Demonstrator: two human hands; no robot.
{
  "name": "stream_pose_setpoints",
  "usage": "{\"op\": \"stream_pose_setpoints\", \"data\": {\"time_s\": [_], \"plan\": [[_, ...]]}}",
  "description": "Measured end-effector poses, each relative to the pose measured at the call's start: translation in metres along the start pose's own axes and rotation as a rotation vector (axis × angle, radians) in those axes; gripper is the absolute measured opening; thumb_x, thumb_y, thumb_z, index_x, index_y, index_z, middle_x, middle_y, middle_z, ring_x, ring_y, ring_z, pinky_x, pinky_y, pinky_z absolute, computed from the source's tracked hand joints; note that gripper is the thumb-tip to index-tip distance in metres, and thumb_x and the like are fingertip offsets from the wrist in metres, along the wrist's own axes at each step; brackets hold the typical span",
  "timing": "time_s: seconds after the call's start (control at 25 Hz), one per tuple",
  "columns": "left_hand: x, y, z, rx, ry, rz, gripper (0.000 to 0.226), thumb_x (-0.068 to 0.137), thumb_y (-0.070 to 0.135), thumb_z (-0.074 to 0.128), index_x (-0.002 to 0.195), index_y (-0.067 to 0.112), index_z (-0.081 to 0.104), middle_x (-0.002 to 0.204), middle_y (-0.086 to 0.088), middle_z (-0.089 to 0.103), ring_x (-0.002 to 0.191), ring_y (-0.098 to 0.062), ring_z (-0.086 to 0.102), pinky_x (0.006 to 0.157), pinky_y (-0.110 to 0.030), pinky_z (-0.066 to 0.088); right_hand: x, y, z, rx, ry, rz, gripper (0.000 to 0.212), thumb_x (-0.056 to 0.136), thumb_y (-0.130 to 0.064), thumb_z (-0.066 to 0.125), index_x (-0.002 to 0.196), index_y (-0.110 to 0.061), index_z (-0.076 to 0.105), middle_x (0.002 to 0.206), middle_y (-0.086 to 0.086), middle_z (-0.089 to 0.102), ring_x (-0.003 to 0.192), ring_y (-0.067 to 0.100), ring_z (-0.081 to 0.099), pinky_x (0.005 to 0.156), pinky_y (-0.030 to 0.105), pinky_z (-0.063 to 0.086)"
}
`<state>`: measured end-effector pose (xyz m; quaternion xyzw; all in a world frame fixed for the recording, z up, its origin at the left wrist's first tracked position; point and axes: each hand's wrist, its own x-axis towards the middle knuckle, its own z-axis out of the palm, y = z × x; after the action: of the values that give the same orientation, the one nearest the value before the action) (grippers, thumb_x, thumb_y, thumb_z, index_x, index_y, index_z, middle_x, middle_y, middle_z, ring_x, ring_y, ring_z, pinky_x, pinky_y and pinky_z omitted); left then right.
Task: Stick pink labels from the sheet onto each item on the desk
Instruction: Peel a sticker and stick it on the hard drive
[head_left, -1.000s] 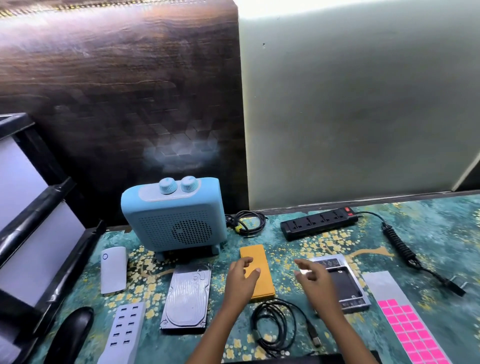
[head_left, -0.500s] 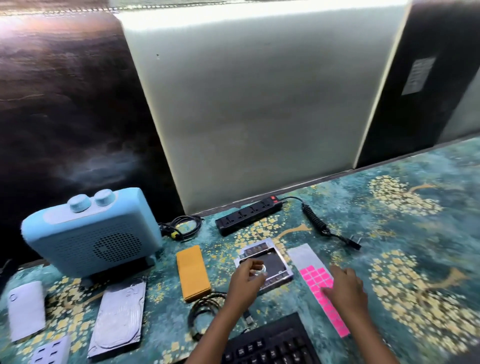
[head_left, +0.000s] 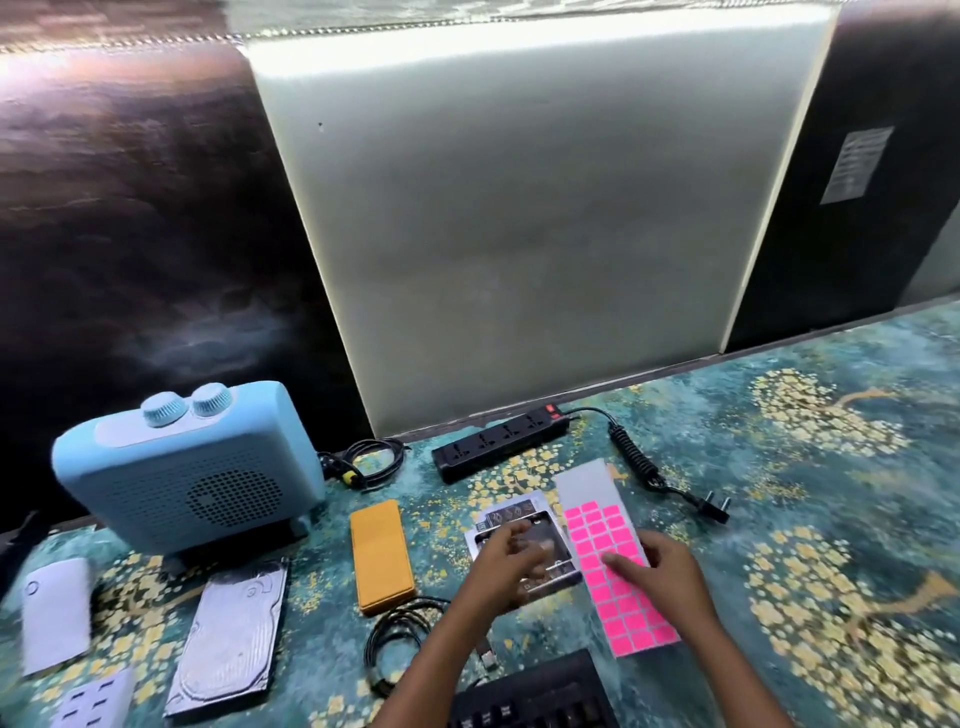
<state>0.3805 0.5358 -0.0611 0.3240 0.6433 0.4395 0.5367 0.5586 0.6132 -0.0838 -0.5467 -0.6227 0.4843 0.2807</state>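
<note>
No word, brand or number can be read anywhere. A pale printed notice is stuck on the dark wall panel at the far right; it shows several rows of print, all too small and blurred to make out. The silver drive caddy on the bench carries a dark strip of small pictograms along its far edge, also illegible. The pink labels on the sheet are plain colour.

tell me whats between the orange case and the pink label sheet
In the head view, a silver drive caddy lies between the orange case and the label sheet, with the left hand over it.
</note>
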Motion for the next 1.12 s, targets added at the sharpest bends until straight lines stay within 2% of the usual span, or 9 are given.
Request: {"op": "stream_pose_setpoints", "data": {"time_s": [0.08,0.2,0.24,0.36,0.48,0.68,0.84,1.0,1.12], "plan": [[0.004,0.009,-0.005,-0.264,0.049,-0.019,0.030,0.087,0.030,0.061,0.111,0.016,0.050,0.098,-0.006,0.063,0.082,-0.020,0.062,0.064,-0.029,0.052,-0.003,-0.023,0.013,0.065,-0.172,-0.048,0.017,0.069,-0.011,0.076,0.084,-0.011,0.068,0.073,-0.005,0.071,0.063,0.009,0.069,0.058,0.023,0.054],[0.004,0.023,-0.014,-0.513,0.210,0.014,0.006,0.089,0.017,0.057,0.089,0.014,0.052,0.078,-0.008,0.062,0.072,-0.023,0.061,0.060,-0.032,0.054,-0.010,-0.043,0.028,0.107,-0.335,-0.085,0.028,0.067,-0.014,0.078,0.091,-0.015,0.065,0.078,-0.005,0.070,0.065,0.006,0.069,0.056,0.014,0.050],[0.004,0.025,-0.018,-0.516,0.253,0.014,0.006,0.089,0.013,0.057,0.085,0.011,0.052,0.073,-0.007,0.060,0.068,-0.022,0.060,0.059,-0.032,0.053,-0.012,-0.045,0.031,0.057,-0.281,-0.133,0.034,0.066,-0.017,0.079,0.096,-0.018,0.062,0.079,-0.006,0.067,0.066,0.008,0.067,0.056,0.014,0.048],[0.001,0.031,-0.020,-0.459,0.270,-0.002,0.013,0.090,0.012,0.055,0.078,0.010,0.052,0.062,-0.006,0.063,0.059,-0.020,0.062,0.059,-0.032,0.052,-0.014,-0.048,0.039,-0.213,0.177,-0.498,0.032,0.066,-0.019,0.079,0.091,-0.023,0.059,0.069,-0.010,0.048,0.060,0.006,0.049,0.056,0.011,0.038],[-0.004,0.034,-0.014,-0.379,0.220,-0.019,0.024,0.093,0.012,0.050,0.069,0.012,0.046,0.042,0.003,0.059,0.040,-0.010,0.058,0.046,-0.022,0.050,-0.014,-0.056,0.051,-0.337,0.214,-0.715,0.025,0.071,-0.016,0.075,0.095,-0.017,0.067,0.075,-0.011,0.043,0.064,0.006,0.048,0.065,0.009,0.039],[-0.006,0.038,-0.011,-0.345,0.194,-0.094,0.024,0.092,0.010,0.049,0.067,0.010,0.048,0.036,0.003,0.054,0.032,-0.009,0.052,0.043,-0.020,0.045,-0.012,-0.056,0.052,-0.400,0.184,-0.767,0.032,0.067,-0.016,0.078,0.098,-0.021,0.070,0.077,-0.004,0.052,0.070,0.016,0.053,0.058,0.025,0.049],[-0.007,0.037,-0.015,-0.413,0.169,-0.188,0.016,0.090,0.011,0.050,0.075,0.008,0.055,0.040,0.002,0.056,0.034,-0.011,0.055,0.053,-0.025,0.045,-0.014,-0.056,0.052,-0.369,0.246,-0.869,0.020,0.073,-0.027,0.070,0.092,-0.022,0.072,0.071,0.000,0.052,0.066,0.015,0.050,0.056,0.022,0.043],[-0.007,0.037,-0.015,-0.500,0.111,-0.267,0.020,0.090,0.015,0.050,0.072,0.007,0.050,0.039,0.001,0.056,0.032,-0.012,0.054,0.050,-0.025,0.044,-0.020,-0.058,0.053,-0.305,0.227,-0.911,0.018,0.077,-0.036,0.061,0.082,-0.024,0.072,0.072,0.000,0.053,0.070,0.017,0.052,0.059,0.027,0.045],[-0.005,0.037,-0.017,-0.528,0.119,-0.274,0.021,0.091,0.018,0.049,0.076,0.005,0.053,0.040,0.000,0.060,0.034,-0.012,0.057,0.050,-0.027,0.047,-0.021,-0.063,0.051,-0.072,0.177,-0.718,0.019,0.066,-0.028,0.071,0.085,-0.023,0.073,0.085,-0.004,0.052,0.082,0.004,0.053,0.071,0.011,0.043]]}}
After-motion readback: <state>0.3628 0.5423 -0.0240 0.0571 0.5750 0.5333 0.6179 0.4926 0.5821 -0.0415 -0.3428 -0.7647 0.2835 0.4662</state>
